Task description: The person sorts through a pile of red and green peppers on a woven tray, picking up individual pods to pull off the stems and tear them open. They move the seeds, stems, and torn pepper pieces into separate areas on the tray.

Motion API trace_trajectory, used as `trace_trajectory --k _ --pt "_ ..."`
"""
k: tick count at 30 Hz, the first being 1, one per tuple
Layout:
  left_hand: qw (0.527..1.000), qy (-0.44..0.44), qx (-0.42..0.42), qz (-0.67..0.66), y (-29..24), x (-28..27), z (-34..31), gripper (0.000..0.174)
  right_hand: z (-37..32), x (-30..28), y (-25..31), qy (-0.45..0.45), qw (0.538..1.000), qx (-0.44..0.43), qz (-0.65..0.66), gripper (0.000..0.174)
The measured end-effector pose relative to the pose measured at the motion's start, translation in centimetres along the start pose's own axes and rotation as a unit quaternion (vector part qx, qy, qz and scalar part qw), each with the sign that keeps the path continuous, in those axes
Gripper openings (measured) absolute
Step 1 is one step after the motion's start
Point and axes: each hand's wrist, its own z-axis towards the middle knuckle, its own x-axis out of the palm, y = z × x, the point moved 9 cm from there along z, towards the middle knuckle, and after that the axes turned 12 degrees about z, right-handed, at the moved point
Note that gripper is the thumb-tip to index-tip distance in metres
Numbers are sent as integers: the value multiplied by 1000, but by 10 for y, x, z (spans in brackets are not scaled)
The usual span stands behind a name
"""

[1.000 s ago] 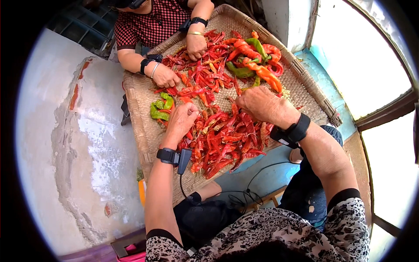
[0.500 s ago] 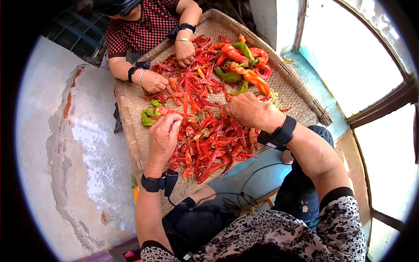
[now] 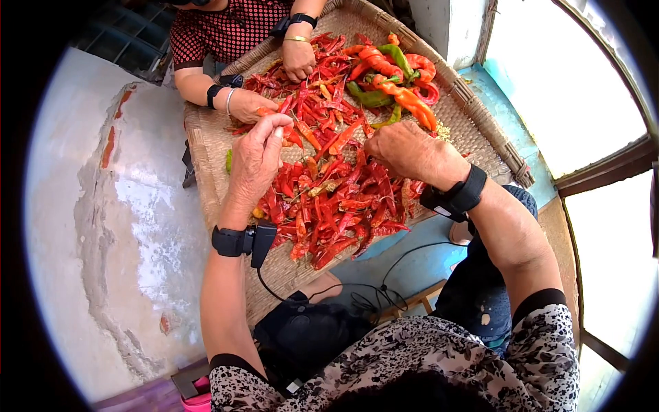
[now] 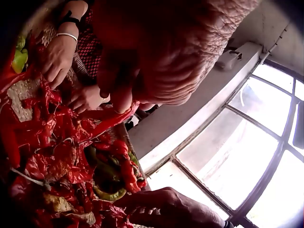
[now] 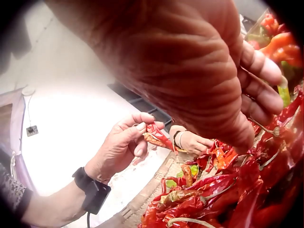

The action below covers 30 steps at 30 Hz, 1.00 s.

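My left hand (image 3: 255,159) is raised over the left side of the woven tray (image 3: 206,158). Its thumb and fingers pinch a wrinkled dried red chili pepper (image 5: 159,137), best seen in the right wrist view. At the right edge of the heap of dried red chilies (image 3: 336,206), my right hand (image 3: 415,152) reaches down with its fingertips among the peppers. The right wrist view shows its fingers (image 5: 261,90) relaxed and apart from the thumb, with a pepper stem (image 5: 266,128) close by.
Across the tray, another person's two hands (image 3: 300,62) work at more red chilies. Large fresh peppers, orange-red (image 3: 412,106) and green (image 3: 371,96), lie at the far right. A window (image 3: 570,82) stands right, a bare wall (image 3: 137,226) left. A cable (image 3: 274,292) trails from my left wrist.
My left hand has moved away from the heap, up and left toward the other person's hand, with the pepper in it. My right hand stays at about the same spot by the heap.
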Motion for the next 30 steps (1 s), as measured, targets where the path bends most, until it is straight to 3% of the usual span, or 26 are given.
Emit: trace_trajectory --k 4,6,8,10,15,18,20,22,23,24,26,28,29,30 --pt "999 47 -4 -1 7 4 24 19 1 3 0 33 999 1 -8 13" --pt "997 -7 18 -72 10 -6 41 20 0 2 0 26 1000 -1 -9 12" --pt "995 -3 -15 -99 19 -9 53 21 0 1 0 20 1000 -2 -9 12" --pt "968 -20 -71 -242 37 -13 65 19 1 2 1 18 1000 -7 -10 11" --pt "953 1 -91 -287 50 -7 70 19 -1 1 1 -25 999 -18 22 10" --pt "966 37 -94 -236 58 2 73 20 -3 0 3 -26 999 -20 18 10" --pt "966 20 -105 -236 60 3 76 21 -3 0 2 -27 999 -21 13 10" --pt "954 -92 -115 -261 67 -8 79 26 -3 4 1 -29 999 -21 11 10" --pt "954 -28 -140 -264 70 2 74 33 -3 4 2 -29 999 -22 12 10" --pt "954 -28 -140 -262 73 4 69 33 -3 3 2 -28 999 -20 17 10" --pt "973 48 -182 -131 90 30 56 33 -4 0 0 -28 999 -14 24 10" --pt "978 155 -127 68 91 55 39 28 -4 -1 -1 -27 999 -17 19 10" --pt "980 161 -64 99 89 67 28 29 -5 0 0 -25 999 -16 21 10" --pt "955 249 -88 131 87 83 14 26 -5 0 0 -26 999 -15 18 10"
